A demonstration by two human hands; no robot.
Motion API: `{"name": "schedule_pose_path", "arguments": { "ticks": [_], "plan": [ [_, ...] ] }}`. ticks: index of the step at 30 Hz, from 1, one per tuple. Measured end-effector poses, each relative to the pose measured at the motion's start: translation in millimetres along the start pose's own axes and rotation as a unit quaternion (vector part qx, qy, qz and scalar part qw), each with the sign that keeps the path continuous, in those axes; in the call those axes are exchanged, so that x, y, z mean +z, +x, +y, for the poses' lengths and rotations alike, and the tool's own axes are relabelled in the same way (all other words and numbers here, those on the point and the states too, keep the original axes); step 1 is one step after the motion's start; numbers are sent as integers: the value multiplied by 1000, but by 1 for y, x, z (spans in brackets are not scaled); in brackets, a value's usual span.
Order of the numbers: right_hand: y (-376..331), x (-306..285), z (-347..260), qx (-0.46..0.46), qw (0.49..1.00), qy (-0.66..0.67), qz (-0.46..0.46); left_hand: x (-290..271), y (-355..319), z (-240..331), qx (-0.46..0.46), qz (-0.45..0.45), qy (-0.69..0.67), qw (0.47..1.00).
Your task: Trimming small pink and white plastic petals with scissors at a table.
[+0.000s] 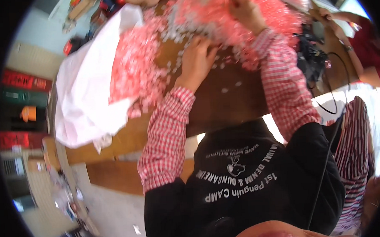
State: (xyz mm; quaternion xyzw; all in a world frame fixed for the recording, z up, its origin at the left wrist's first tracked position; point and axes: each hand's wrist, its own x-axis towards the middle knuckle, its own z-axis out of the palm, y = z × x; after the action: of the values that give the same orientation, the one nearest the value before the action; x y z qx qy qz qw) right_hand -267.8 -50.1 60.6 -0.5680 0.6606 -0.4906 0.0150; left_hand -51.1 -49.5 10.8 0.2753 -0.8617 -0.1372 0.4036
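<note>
A heap of small pink plastic pieces [274,9] spreads over the far part of the brown table, with small white pieces [175,28] strewn along its near edge. My left hand [197,58] is low over the tabletop beside the white pieces, its fingers bent and the thumb apart from them. Over the pink heap, my right hand [248,13] has its fingers closed together; a thin pale bit shows at their tips, too blurred to name. Left of my left hand lies a white sack [85,89], from whose mouth more pink pieces [137,65] spill.
The wooden table [231,102] ends just before my body. On the right lie a black bundle [312,54] and a black cable [331,110]. Another person's arm [343,33] reaches in at the far right, and a striped trouser leg [356,149] is close on my right.
</note>
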Motion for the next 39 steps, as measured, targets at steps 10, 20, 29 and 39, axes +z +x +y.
{"name": "schedule_pose_path", "arguments": {
  "ticks": [10,20,29,39],
  "plan": [
    [-72,22,-6,-7,997,1,-76,-101,-41,-65,-78,11,231,970],
    [-91,16,-15,8,987,75,-143,-116,5,-88,-118,-153,504,842],
    [-96,20,-26,51,971,153,-176,-125,-7,-94,-77,-139,432,888],
    [-103,26,-39,26,954,235,-185,-75,-16,-12,-141,70,-159,975]
  ]
}}
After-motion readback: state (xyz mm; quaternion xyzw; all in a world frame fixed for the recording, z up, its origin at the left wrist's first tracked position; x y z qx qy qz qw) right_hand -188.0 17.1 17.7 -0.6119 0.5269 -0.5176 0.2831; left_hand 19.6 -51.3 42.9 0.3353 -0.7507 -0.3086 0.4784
